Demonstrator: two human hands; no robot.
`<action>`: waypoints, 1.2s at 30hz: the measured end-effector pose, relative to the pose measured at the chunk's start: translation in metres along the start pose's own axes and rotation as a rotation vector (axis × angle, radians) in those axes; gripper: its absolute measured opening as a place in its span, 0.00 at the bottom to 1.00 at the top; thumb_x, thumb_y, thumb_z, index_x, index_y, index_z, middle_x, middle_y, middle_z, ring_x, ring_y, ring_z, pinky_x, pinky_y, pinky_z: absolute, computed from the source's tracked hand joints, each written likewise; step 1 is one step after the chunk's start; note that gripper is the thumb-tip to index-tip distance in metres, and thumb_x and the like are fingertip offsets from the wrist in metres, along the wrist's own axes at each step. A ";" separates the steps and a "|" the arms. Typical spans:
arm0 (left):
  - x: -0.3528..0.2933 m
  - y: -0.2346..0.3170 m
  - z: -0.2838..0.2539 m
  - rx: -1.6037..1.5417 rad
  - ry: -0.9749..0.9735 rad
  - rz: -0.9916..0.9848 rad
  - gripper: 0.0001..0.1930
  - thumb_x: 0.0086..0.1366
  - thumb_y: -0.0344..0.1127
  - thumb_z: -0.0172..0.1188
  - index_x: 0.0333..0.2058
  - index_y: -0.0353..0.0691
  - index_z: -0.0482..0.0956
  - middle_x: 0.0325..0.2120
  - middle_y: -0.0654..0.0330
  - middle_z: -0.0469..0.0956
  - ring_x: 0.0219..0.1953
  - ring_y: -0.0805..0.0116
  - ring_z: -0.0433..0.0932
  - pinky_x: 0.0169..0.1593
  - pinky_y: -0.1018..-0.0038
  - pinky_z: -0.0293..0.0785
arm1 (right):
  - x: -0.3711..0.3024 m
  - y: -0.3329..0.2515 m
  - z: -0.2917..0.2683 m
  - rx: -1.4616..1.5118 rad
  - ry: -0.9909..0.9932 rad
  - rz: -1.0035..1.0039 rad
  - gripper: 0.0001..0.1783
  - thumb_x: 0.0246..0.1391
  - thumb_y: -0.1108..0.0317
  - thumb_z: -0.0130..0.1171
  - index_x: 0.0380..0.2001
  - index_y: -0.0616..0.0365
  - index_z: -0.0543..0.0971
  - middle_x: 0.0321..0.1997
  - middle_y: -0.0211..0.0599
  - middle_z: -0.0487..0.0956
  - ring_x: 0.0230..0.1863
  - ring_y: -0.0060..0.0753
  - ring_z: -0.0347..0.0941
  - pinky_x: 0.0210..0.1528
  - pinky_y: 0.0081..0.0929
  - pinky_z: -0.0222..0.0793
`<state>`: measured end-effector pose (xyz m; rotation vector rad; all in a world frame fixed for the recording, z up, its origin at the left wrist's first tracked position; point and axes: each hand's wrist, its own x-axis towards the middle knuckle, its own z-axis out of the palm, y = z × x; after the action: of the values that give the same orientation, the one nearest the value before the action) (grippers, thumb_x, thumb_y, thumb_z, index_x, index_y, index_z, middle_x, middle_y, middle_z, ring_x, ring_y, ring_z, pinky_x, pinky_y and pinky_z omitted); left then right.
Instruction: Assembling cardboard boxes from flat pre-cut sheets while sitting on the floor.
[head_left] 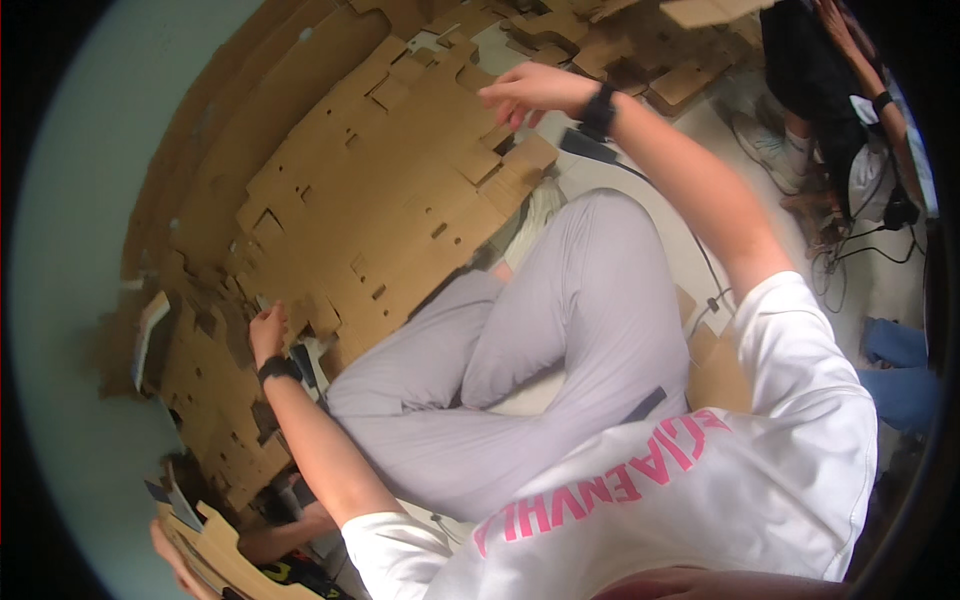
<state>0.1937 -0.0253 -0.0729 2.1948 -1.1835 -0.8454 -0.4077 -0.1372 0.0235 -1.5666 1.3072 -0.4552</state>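
Pale wall [75, 250] bounds the nine o'clock side of the room, while light floor [675, 228] shows toward two. A big slotted cardboard sheet [370, 190] lies between ten and eleven o'clock, just beyond the person's crossed legs [600, 290]. At nine, the left hand [268, 333] is by the sheet's near left part, its fingers curled; whether they pinch anything cannot be told. Near twelve, the right hand [540, 90] is over the notched right edge, fingers loosely parted with nothing seen in them; contact is unclear.

Handling so broad a panel well would call for both hands on solid stretches of border, moving evenly, since narrow tabs could crease. Room looks tight toward ten, where more cut cardboard [225, 170] crowds the outer edge. Another person's shoe [765, 150] stands at two, and a co-worker's arm [272, 542] reaches in between seven and eight, so wide sideways swings seem risky.
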 end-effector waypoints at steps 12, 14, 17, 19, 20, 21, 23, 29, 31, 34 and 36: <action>0.046 -0.081 0.062 0.444 -0.665 -0.467 0.31 0.57 0.61 0.69 0.48 0.38 0.83 0.49 0.51 0.82 0.46 0.54 0.80 0.50 0.63 0.76 | 0.076 0.091 0.040 -1.029 -0.087 0.366 0.34 0.40 0.40 0.72 0.37 0.62 0.87 0.36 0.43 0.86 0.37 0.41 0.83 0.40 0.36 0.78; 0.054 -0.079 0.064 0.425 -0.557 -0.286 0.29 0.57 0.58 0.70 0.44 0.37 0.83 0.43 0.53 0.83 0.39 0.57 0.79 0.43 0.63 0.76 | 0.079 0.091 0.034 -0.904 -0.106 0.312 0.29 0.43 0.44 0.72 0.33 0.63 0.86 0.31 0.41 0.86 0.28 0.35 0.81 0.31 0.33 0.77; 0.055 -0.062 0.066 0.393 -0.341 0.150 0.26 0.59 0.53 0.69 0.40 0.33 0.83 0.29 0.55 0.83 0.24 0.64 0.78 0.30 0.64 0.75 | 0.077 0.084 0.036 -0.796 -0.106 0.238 0.27 0.47 0.45 0.69 0.29 0.64 0.85 0.27 0.37 0.84 0.25 0.32 0.80 0.30 0.32 0.77; 0.043 -0.043 0.071 0.371 -0.401 0.267 0.28 0.61 0.55 0.67 0.42 0.31 0.82 0.29 0.53 0.83 0.25 0.64 0.79 0.30 0.65 0.76 | 0.074 0.075 0.042 -0.603 -0.065 0.146 0.28 0.51 0.44 0.66 0.30 0.64 0.84 0.25 0.36 0.83 0.25 0.34 0.81 0.30 0.33 0.78; 0.033 -0.031 0.077 0.362 -0.441 0.243 0.30 0.63 0.57 0.64 0.44 0.29 0.81 0.27 0.51 0.83 0.25 0.64 0.80 0.31 0.65 0.75 | 0.074 0.069 0.045 -0.481 -0.051 0.124 0.27 0.53 0.44 0.64 0.32 0.64 0.84 0.26 0.35 0.83 0.24 0.34 0.80 0.29 0.33 0.78; 0.023 -0.018 0.082 0.355 -0.457 0.234 0.31 0.63 0.59 0.63 0.44 0.29 0.81 0.27 0.51 0.83 0.24 0.63 0.80 0.31 0.65 0.75 | 0.075 0.063 0.048 -0.521 -0.119 0.107 0.26 0.57 0.45 0.61 0.43 0.59 0.84 0.30 0.35 0.84 0.27 0.33 0.81 0.33 0.32 0.79; 0.002 0.012 0.093 0.159 -0.506 0.024 0.34 0.65 0.61 0.61 0.46 0.28 0.80 0.27 0.50 0.84 0.25 0.63 0.81 0.32 0.66 0.75 | 0.075 0.054 0.059 -0.390 -0.237 0.105 0.27 0.58 0.44 0.61 0.46 0.56 0.83 0.32 0.35 0.84 0.30 0.33 0.81 0.36 0.32 0.79; -0.030 0.070 0.126 0.337 -0.580 -0.057 0.30 0.65 0.58 0.63 0.48 0.32 0.80 0.29 0.54 0.86 0.28 0.68 0.79 0.34 0.69 0.74 | 0.084 0.061 0.094 -0.597 -0.530 0.111 0.26 0.60 0.46 0.60 0.56 0.47 0.80 0.37 0.31 0.84 0.36 0.30 0.81 0.41 0.31 0.77; -0.033 0.073 0.129 0.475 -0.588 -0.011 0.28 0.65 0.55 0.64 0.49 0.34 0.80 0.28 0.56 0.86 0.28 0.70 0.78 0.33 0.70 0.73 | 0.091 0.070 0.099 -0.761 -0.553 0.138 0.22 0.60 0.50 0.61 0.56 0.42 0.82 0.39 0.28 0.85 0.35 0.27 0.80 0.38 0.28 0.76; -0.035 0.073 0.130 0.469 -0.641 0.037 0.23 0.61 0.53 0.65 0.45 0.39 0.83 0.30 0.63 0.85 0.30 0.71 0.79 0.35 0.69 0.72 | 0.108 0.081 0.100 -0.738 -0.564 0.138 0.21 0.58 0.51 0.62 0.53 0.43 0.83 0.37 0.29 0.85 0.34 0.27 0.79 0.38 0.27 0.74; -0.034 0.073 0.131 0.499 -0.637 0.078 0.21 0.58 0.50 0.66 0.41 0.39 0.84 0.30 0.64 0.85 0.31 0.70 0.79 0.36 0.69 0.72 | 0.121 0.085 0.099 -0.760 -0.571 0.069 0.21 0.57 0.51 0.62 0.52 0.44 0.84 0.38 0.29 0.85 0.35 0.27 0.79 0.38 0.27 0.74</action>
<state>0.0444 -0.0502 -0.1031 2.2956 -1.9427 -1.4001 -0.3314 -0.1937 -0.1270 -2.0412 1.1145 0.5799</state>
